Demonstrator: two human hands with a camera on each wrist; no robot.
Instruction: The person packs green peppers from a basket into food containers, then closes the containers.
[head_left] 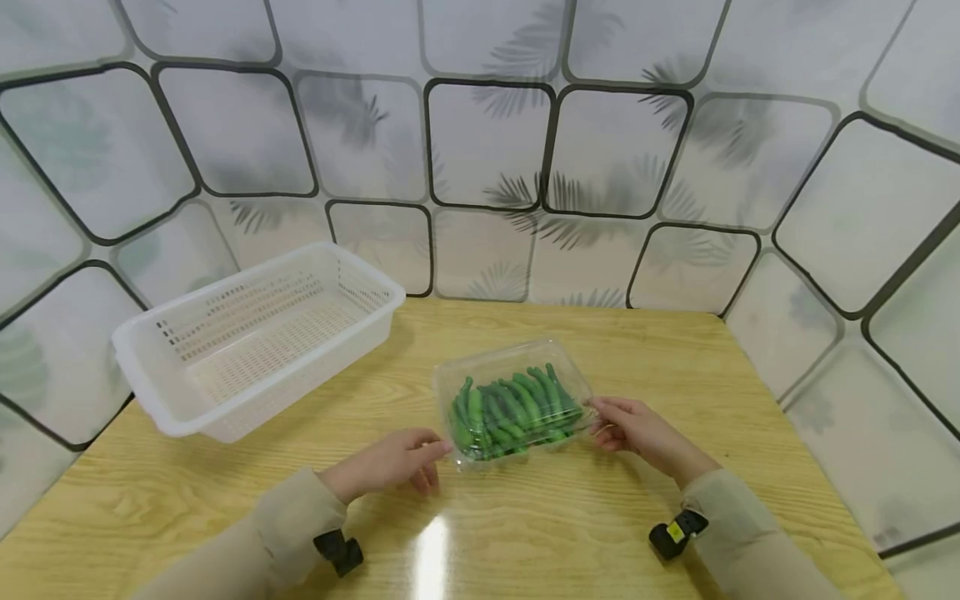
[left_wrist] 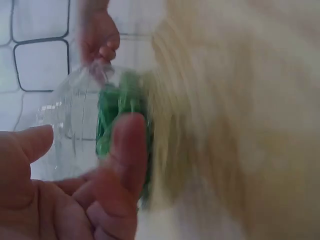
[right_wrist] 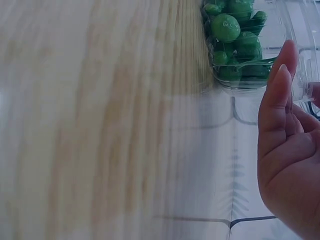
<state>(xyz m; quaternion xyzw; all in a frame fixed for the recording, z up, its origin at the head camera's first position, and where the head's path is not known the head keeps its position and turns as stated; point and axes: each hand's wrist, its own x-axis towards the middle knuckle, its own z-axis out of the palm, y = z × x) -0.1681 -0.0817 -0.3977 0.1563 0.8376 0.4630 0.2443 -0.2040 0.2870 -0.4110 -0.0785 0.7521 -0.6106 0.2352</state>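
Note:
A clear plastic box (head_left: pixel 487 369) with several long green peppers (head_left: pixel 517 402) inside sits at the middle of the wooden table, angled slightly. My right hand (head_left: pixel 637 433) pinches the box's right edge. In the right wrist view, the fingers (right_wrist: pixel 278 97) run up along the end of the box, with the thumb mostly out of frame. At the box's near left corner is my left hand (head_left: pixel 393 462), fingertips right at the edge. The left wrist view shows its thumb (left_wrist: pixel 37 142) and fingers spread apart, with the peppers behind them.
A white perforated plastic basket (head_left: pixel 300 387) stands at the back left of the table (head_left: pixel 525 533). Patterned cloth walls (head_left: pixel 487 250) rise close behind the table and along both sides.

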